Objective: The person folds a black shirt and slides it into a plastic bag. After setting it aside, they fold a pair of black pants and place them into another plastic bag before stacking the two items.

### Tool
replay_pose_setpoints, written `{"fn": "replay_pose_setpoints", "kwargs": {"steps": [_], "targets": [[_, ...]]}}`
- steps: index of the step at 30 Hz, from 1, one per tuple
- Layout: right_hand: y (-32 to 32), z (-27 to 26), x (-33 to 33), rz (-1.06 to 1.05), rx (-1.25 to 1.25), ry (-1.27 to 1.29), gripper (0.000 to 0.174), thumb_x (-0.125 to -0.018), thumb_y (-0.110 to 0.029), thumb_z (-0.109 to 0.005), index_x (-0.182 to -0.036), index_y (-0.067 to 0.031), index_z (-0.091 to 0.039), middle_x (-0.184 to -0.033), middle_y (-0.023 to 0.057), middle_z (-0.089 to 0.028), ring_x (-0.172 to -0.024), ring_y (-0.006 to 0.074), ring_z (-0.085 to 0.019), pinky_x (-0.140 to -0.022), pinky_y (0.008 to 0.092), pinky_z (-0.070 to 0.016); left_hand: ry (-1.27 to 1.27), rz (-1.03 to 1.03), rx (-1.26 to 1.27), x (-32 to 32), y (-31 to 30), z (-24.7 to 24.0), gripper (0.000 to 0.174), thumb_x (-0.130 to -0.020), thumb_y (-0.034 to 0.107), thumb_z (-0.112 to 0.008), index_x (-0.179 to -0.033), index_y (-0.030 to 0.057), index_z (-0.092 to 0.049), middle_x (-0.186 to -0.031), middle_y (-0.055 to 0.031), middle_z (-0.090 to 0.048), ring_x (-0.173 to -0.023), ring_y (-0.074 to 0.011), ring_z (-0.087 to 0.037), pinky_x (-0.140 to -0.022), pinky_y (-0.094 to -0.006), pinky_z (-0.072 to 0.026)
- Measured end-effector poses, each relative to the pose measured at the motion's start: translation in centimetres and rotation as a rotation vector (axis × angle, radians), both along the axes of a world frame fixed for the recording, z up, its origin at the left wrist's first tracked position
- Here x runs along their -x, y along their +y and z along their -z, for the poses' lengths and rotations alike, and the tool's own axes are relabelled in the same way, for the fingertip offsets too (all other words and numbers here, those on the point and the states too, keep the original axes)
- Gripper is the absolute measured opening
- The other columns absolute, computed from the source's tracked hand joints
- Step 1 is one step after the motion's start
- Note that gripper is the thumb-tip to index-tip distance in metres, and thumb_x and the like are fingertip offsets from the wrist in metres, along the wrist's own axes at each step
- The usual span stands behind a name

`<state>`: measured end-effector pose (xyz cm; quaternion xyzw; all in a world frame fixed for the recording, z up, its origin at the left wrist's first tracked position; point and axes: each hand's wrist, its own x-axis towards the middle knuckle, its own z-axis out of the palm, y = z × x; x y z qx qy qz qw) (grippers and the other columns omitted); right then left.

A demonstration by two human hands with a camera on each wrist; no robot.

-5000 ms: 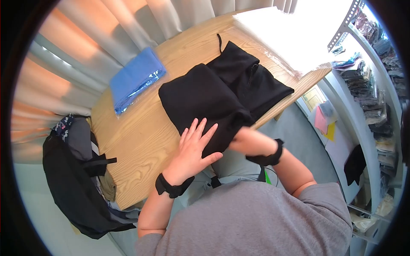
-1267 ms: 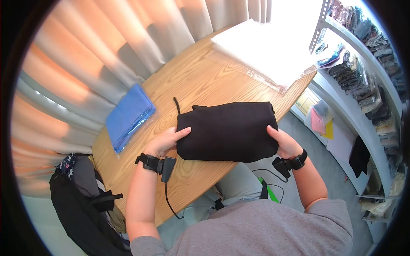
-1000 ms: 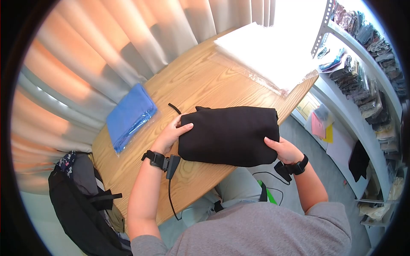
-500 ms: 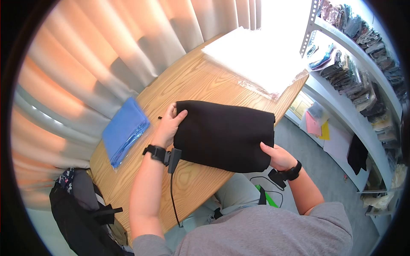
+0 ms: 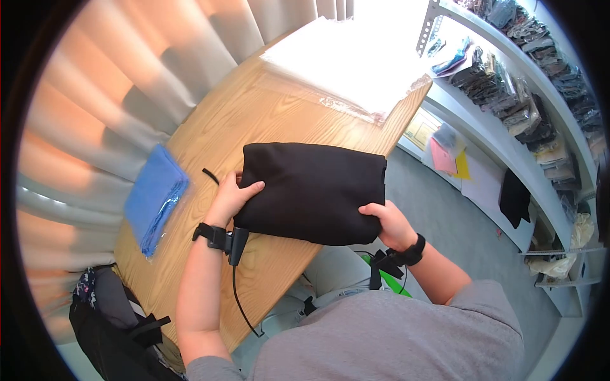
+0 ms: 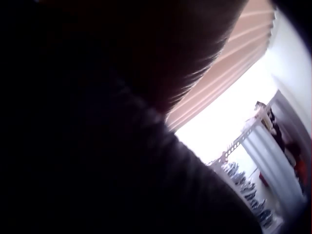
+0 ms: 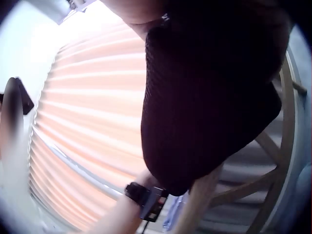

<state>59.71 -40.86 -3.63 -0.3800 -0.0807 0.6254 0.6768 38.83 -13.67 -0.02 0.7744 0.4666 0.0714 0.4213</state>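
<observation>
A folded black garment (image 5: 311,190) is held up in front of the body, over the table's near edge. My left hand (image 5: 230,195) grips its left end, thumb on top and the other fingers mostly hidden behind and under it. At the lower right corner my right hand (image 5: 393,225) grips the cloth the same way, thumb on top. A short black strap (image 5: 210,176) sticks out past the left hand. Dark cloth (image 6: 97,156) fills most of the left wrist view. From below, the right wrist view shows the garment (image 7: 204,107) as a thick bundle.
A blue item in clear plastic (image 5: 155,197) lies at the table's left. Clear plastic bags (image 5: 343,63) are stacked at the far end of the wooden table (image 5: 222,140). Dark clothes (image 5: 114,324) hang at the lower left. Shelves of bagged goods (image 5: 508,95) stand right.
Five seconds ago the garment lay partly spread on the table under the left hand. It is now folded into a block, lifted and held by both hands. The view has since turned right.
</observation>
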Motion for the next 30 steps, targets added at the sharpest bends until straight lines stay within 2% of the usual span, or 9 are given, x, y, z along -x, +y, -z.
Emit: {"fn": "replay_pose_setpoints", "kwargs": {"steps": [3,9,14,22,24,26,27,28,30], "targets": [[0.2,1.0,0.7,0.153,0.128,-0.431,0.042,-0.083,-0.005,-0.059,-0.123,0.0045,-0.049,-0.118,0.0114,-0.058,-0.102,0.0195,-0.059,-0.095,0.032,-0.0445,0.077,-0.015,-0.058,-1.0,-1.2,-1.1,0.067,-0.069,0.036,-0.079,-0.112,-0.0094,-0.053,-0.109,-0.02,-0.061,-0.097,-0.0257,-0.062,-0.085,-0.0331,-0.0494],[-0.1,-0.4,-0.6,-0.007,0.073,-0.024,0.041,-0.083,-0.007,-0.06,-0.121,0.0032,-0.05,-0.116,0.0127,-0.059,-0.102,0.0198,-0.06,-0.091,0.0324,-0.0483,-0.109,-0.05,0.267,-0.8,-2.4,-2.3,0.046,-0.075,0.022,-0.074,-0.108,-0.0074,-0.059,-0.097,-0.0142,-0.067,-0.084,-0.0218,-0.066,-0.076,-0.0294,-0.0528],[-0.7,-2.9,-1.5,-0.075,0.142,-0.057,0.035,-0.082,-0.003,-0.058,-0.117,0.0032,-0.054,-0.11,0.0132,-0.062,-0.094,0.021,-0.063,-0.084,0.032,-0.0528,-0.351,-0.051,0.592,1.5,-3.9,-2.7,0.043,-0.079,0.015,-0.07,-0.114,-0.0054,-0.057,-0.104,-0.0119,-0.066,-0.091,-0.0196,-0.064,-0.082,-0.0277,-0.0508],[5.6,-7.6,-0.4,-0.152,-0.151,-0.539,0.038,-0.081,0.002,-0.057,-0.12,0.0027,-0.055,-0.115,0.0087,-0.061,-0.103,0.0156,-0.057,-0.094,0.0291,-0.0423,-0.807,-0.131,0.086,10.1,-6.0,-7.3,0.048,-0.082,0.005,-0.065,-0.127,0.0007,-0.049,-0.121,-0.0085,-0.058,-0.11,-0.0179,-0.055,-0.097,-0.031,-0.041],[8.9,-8.2,-0.7,-0.191,-0.269,-0.753,0.037,-0.083,0.0,-0.06,-0.12,0.0025,-0.056,-0.113,0.0087,-0.062,-0.103,0.0159,-0.057,-0.094,0.0289,-0.0427,-0.922,-0.15,-0.009,12.5,-6.0,-8.0,0.04,-0.083,0.0,-0.062,-0.123,0.003,-0.054,-0.12,-0.0061,-0.059,-0.113,-0.0158,-0.053,-0.099,-0.0304,-0.039],[11.7,-8.0,-0.8,-0.155,-0.464,-0.601,0.035,-0.085,-0.001,-0.061,-0.119,0.0025,-0.057,-0.111,0.0086,-0.063,-0.103,0.0161,-0.057,-0.095,0.0291,-0.0426,-0.988,-0.157,-0.03,13.9,-6.7,-9.5,0.031,-0.081,-0.002,-0.062,-0.112,0.0031,-0.059,-0.127,-0.0082,-0.053,-0.117,-0.0178,-0.05,-0.1,-0.0313,-0.038],[12.7,-9.5,-0.4,-0.317,-0.409,-0.238,0.026,-0.086,-0.002,-0.06,-0.112,0.0021,-0.061,-0.118,0.0103,-0.06,-0.106,0.0159,-0.056,-0.094,0.0291,-0.0434,-0.783,0.025,-0.415,14.7,-7.4,-9.4,0.021,-0.079,-0.003,-0.062,-0.099,0.0049,-0.062,-0.136,-0.0099,-0.043,-0.121,-0.0195,-0.045,-0.103,-0.0337,-0.0362],[13.5,-9.0,-0.6,-0.323,-0.562,-0.463,0.02,-0.086,0.002,-0.056,-0.104,0.0011,-0.065,-0.13,0.0139,-0.053,-0.119,0.0193,-0.051,-0.1,0.0299,-0.0382,-0.781,0.034,-0.24,15.8,-7.7,-8.7,0.022,-0.074,-0.009,-0.06,-0.088,0.008,-0.062,-0.143,-0.0124,-0.035,-0.129,-0.0268,-0.038,-0.107,-0.0378,-0.0314],[14.9,-7.0,-1.0,-0.349,-0.471,-0.939,0.025,-0.081,0.009,-0.049,-0.096,0.0008,-0.068,-0.138,0.0164,-0.046,-0.13,0.0241,-0.042,-0.106,0.031,-0.0297,-0.228,0.179,-0.683,16.9,-9.4,-7.0,0.031,-0.068,-0.014,-0.056,-0.086,0.0107,-0.063,-0.146,-0.0148,-0.033,-0.135,-0.0336,-0.03,-0.11,-0.0412,-0.0266]]}}
